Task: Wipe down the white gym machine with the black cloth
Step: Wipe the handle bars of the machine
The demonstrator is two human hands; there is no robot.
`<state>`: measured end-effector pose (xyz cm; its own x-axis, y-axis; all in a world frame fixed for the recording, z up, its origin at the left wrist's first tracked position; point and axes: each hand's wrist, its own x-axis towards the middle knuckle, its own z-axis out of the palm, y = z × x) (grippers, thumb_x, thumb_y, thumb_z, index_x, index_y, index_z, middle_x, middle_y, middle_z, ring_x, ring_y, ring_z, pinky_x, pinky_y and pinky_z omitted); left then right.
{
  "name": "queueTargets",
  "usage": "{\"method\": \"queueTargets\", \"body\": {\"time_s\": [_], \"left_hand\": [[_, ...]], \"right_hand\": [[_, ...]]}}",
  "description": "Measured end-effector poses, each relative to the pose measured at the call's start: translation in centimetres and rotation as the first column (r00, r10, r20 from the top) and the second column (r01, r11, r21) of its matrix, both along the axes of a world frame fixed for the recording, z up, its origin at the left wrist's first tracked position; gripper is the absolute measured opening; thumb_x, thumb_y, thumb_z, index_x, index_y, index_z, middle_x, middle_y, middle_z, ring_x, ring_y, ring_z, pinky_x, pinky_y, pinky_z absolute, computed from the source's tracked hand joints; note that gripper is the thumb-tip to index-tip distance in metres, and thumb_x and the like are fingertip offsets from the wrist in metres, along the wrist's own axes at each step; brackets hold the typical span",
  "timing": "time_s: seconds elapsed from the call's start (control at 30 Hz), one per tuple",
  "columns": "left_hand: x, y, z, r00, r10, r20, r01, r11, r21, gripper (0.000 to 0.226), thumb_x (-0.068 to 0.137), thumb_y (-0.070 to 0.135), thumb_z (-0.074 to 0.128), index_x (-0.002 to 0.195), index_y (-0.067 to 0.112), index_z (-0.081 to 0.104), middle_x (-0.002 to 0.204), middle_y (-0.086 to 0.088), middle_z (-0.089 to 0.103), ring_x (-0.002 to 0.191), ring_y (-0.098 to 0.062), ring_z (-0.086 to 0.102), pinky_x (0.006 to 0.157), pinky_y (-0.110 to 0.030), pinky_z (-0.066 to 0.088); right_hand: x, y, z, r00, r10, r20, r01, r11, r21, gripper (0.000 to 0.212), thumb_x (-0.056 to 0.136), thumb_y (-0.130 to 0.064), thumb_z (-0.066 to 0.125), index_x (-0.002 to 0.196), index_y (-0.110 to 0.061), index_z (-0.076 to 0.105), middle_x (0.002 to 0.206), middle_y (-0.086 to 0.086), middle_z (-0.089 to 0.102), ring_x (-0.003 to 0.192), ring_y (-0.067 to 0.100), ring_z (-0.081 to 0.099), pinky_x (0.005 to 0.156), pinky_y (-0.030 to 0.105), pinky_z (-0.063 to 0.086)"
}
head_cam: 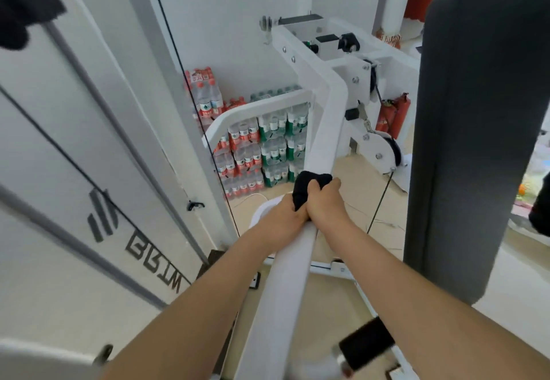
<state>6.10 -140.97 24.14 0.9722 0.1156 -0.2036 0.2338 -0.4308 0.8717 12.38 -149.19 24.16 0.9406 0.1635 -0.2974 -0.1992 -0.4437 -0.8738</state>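
Two bare forearms reach in from the six o'clock edge and meet on the sloping tube of the white gym machine (324, 129), just below the middle of the scene. Left hand (284, 216) and right hand (324, 202) press side by side, touching, with fingers curled round the black cloth (308, 183). The cloth is bunched against the tube and shows at twelve o'clock from the knuckles; how far it wraps behind the tube cannot be told. From the grip the tube climbs toward twelve o'clock, bends, and joins a frame of brackets and bolts, with a white pulley (382, 149) at two o'clock of the hands. Toward six o'clock the same tube runs down between the forearms, past a black handle grip (367, 342) at five o'clock. Shrink-wrapped packs of water bottles (268, 147), red-labelled and green-labelled, stand stacked on the floor at eleven o'clock, behind a curved white rail. Red fire extinguishers (393, 117) stand at two o'clock, beyond the pulley. A tall grey pad (476, 141) fills the three o'clock side. At nine o'clock a white panel (74, 156) bears grey lettering, and a thin black cable (193, 97) crosses in front of it.
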Motion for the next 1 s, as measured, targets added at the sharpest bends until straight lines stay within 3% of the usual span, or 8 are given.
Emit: {"method": "queueTargets", "body": {"time_s": [0.1,0.23,0.4,0.53,0.63,0.73,0.87,1.0], "left_hand": [[-5.5,-0.5,-0.2,1.000,-0.016,0.007,0.016,1.000,-0.001,0.017,0.091,0.039,0.046,0.083,0.027,0.055,0.072,0.006,0.056,0.066,-0.011,0.050,0.067,-0.031,0.040],[-13.3,-2.0,1.4,0.999,-0.031,0.023,0.032,0.997,-0.067,0.019,0.104,0.026,0.043,0.088,0.035,0.049,0.084,0.009,0.058,0.074,-0.003,0.052,0.067,-0.011,0.043],[-21.2,-2.8,0.3,0.998,0.035,-0.055,-0.038,0.998,-0.052,0.024,0.099,0.054,0.041,0.110,0.035,0.049,0.098,0.004,0.070,0.093,-0.016,0.066,0.088,-0.035,0.051],[-24.0,-2.9,-0.5,0.991,0.126,0.054,-0.133,0.979,0.156,0.026,0.100,0.046,0.043,0.112,0.027,0.055,0.088,0.005,0.069,0.083,-0.016,0.065,0.081,-0.036,0.052],[-22.3,-3.3,-0.4,0.964,0.227,0.140,-0.216,0.972,-0.088,0.015,0.102,0.032,0.045,0.107,0.036,0.059,0.098,0.004,0.070,0.091,-0.011,0.065,0.085,-0.034,0.052],[-21.2,-3.9,-1.5,0.968,0.247,0.042,-0.222,0.926,-0.307,0.023,0.103,0.037,0.042,0.118,0.051,0.052,0.115,0.021,0.065,0.106,0.007,0.057,0.092,-0.018,0.043],[-20.0,-2.1,-2.4,0.960,0.169,-0.223,-0.250,0.875,-0.415,0.044,0.091,0.065,0.043,0.122,0.040,0.062,0.115,0.007,0.070,0.112,-0.016,0.062,0.102,-0.038,0.046],[-17.7,-1.5,-1.1,0.930,0.126,-0.344,-0.313,0.762,-0.566,0.051,0.091,0.064,0.049,0.118,0.025,0.068,0.114,-0.003,0.072,0.110,-0.021,0.065,0.100,-0.036,0.047]], "right_hand": [[-5.4,-0.8,-0.3,0.999,0.035,0.038,-0.033,0.998,-0.045,0.058,0.103,-0.025,0.034,0.151,0.000,0.011,0.132,0.022,0.055,0.111,0.035,0.056,0.090,0.038,0.044],[-12.3,-1.9,-0.5,0.988,0.123,0.094,-0.106,0.981,-0.165,0.059,0.104,-0.028,0.032,0.152,-0.004,0.007,0.138,0.022,0.050,0.116,0.037,0.055,0.085,0.036,0.041],[-19.9,-3.8,0.7,0.926,0.357,0.124,-0.274,0.860,-0.432,0.069,0.106,-0.031,0.029,0.155,-0.009,-0.015,0.144,0.018,0.044,0.116,0.034,0.055,0.078,0.033,0.038],[-21.6,-5.8,2.2,0.771,0.614,0.169,-0.357,0.636,-0.684,0.051,0.105,-0.028,0.032,0.150,-0.008,0.019,0.131,0.014,0.052,0.105,0.029,0.056,0.072,0.032,0.037],[-20.1,-6.0,1.7,0.743,0.594,0.309,-0.265,0.685,-0.679,0.059,0.106,-0.035,0.029,0.155,-0.009,0.009,0.160,0.015,0.015,0.148,0.028,0.018,0.110,0.035,0.033],[-18.8,-4.7,0.0,0.769,0.598,0.224,-0.362,0.698,-0.618,0.067,0.106,-0.039,0.025,0.156,-0.010,-0.008,0.161,0.013,-0.023,0.150,0.026,-0.018,0.124,0.041,0.007],[-15.6,-2.8,0.1,0.817,0.547,0.182,-0.335,0.708,-0.621,0.071,0.104,-0.044,0.028,0.156,-0.014,-0.010,0.160,0.012,-0.027,0.148,0.033,-0.021,0.121,0.045,0.002],[-11.8,-1.3,-0.1,0.773,0.588,0.237,-0.258,0.634,-0.729,0.065,0.104,-0.041,0.025,0.157,-0.010,0.004,0.163,0.019,-0.013,0.148,0.038,-0.015,0.122,0.051,-0.002]]}}
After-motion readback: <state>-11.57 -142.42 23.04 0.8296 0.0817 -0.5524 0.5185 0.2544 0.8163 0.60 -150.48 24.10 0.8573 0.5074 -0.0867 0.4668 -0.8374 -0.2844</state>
